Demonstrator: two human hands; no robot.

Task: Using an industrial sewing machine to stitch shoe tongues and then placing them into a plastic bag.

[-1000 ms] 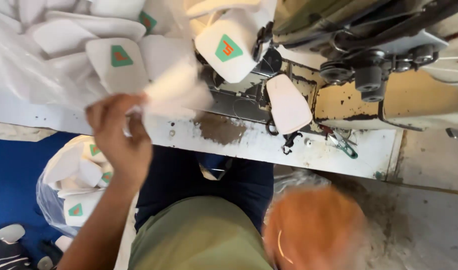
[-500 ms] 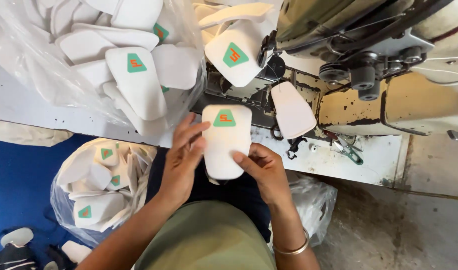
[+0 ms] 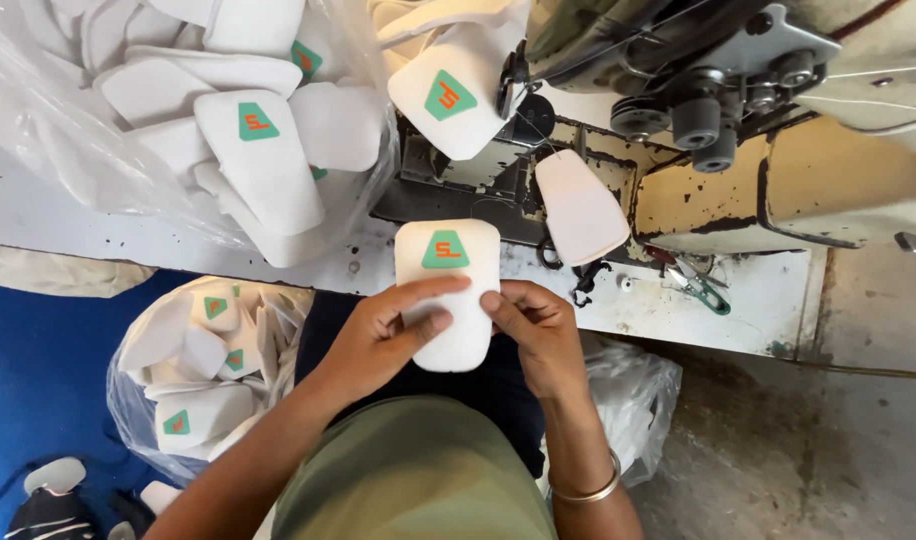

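Both hands now meet on 1 white pad (image 3: 448, 295). The left hand (image 3: 383, 335) has its fingers laid across the pad's lower face with the thumb along the near edge, pinching it; the right hand (image 3: 533, 330) grips the pad's right edge, fingers curled behind, thumb in front. 1 second ago only the left hand was up, reaching into the heap at the far left, and the right hand was out of view. Half a second ago both hands already held the pad, slightly farther out; since then it has come a little nearer the body and sits squarer, green patch (image 3: 445, 250) at its far end facing up. So a single piece has been drawn from the stock and is held flat, just in front of the table edge (image 3: 678, 320).

Beyond the hands, the white table carries a clear bag (image 3: 78, 170) of the same white pads at the far left. A worn sewing machine (image 3: 738, 130) fills the far right, with another pad (image 3: 581, 205) hanging by its bed and 1 more patched pad (image 3: 448, 100) above it. Small green snips (image 3: 700, 290) lie on the table to the right.

Below the table at the near left, a second bag (image 3: 198, 370) of pads rests on a blue floor (image 3: 38, 360); to the right is bare concrete (image 3: 808, 450) and a crumpled plastic bag (image 3: 633, 395).
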